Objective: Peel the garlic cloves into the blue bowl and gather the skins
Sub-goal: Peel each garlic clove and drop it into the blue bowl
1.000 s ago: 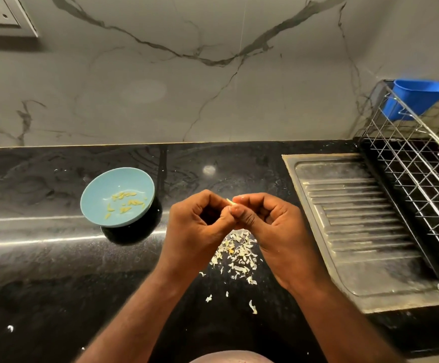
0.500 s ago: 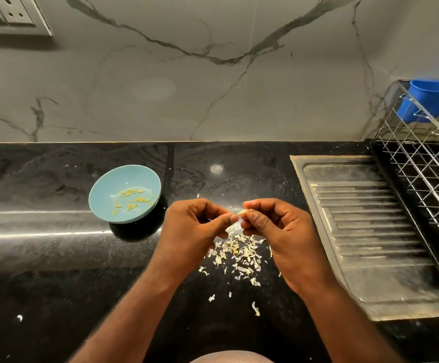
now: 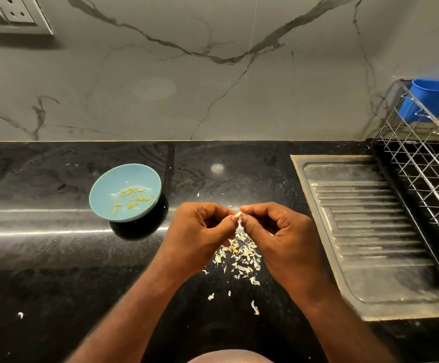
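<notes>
- Since a second ago both hands have eased apart: the knuckles were pressed together then, now a thin gap shows between them. Bowl has stayed put.
- left hand (image 3: 200, 231): fingers curled, thumb and forefinger tips pinching one end of a small pale garlic clove (image 3: 238, 214).
- right hand (image 3: 284, 237): fingers curled too, thumb and forefinger pinching the other end of the same clove.
- clove is held in the air over the glossy black stone countertop (image 3: 56, 258), above the far edge of the skin pile and to the right of the bowl.
- round light-blue bowl (image 3: 105, 187) sits on the counter left of my left hand, near it but apart. A scatter of small yellowish peeled cloves (image 3: 132, 197) lies in its bottom.
- loose heap of white papery garlic skins (image 3: 242, 255) lies on the counter between my wrists. A few stray flakes (image 3: 254, 307) lie nearer me.
- ribbed stainless-steel drainboard (image 3: 370, 231) is on the right, with a wire dish rack (image 3: 422, 166) beyond it — a bright blue plastic tub (image 3: 435, 98) sits at its back.
- grey veined marble wall (image 3: 160, 87) is behind, with a white wall socket (image 3: 16, 11) top left.
</notes>
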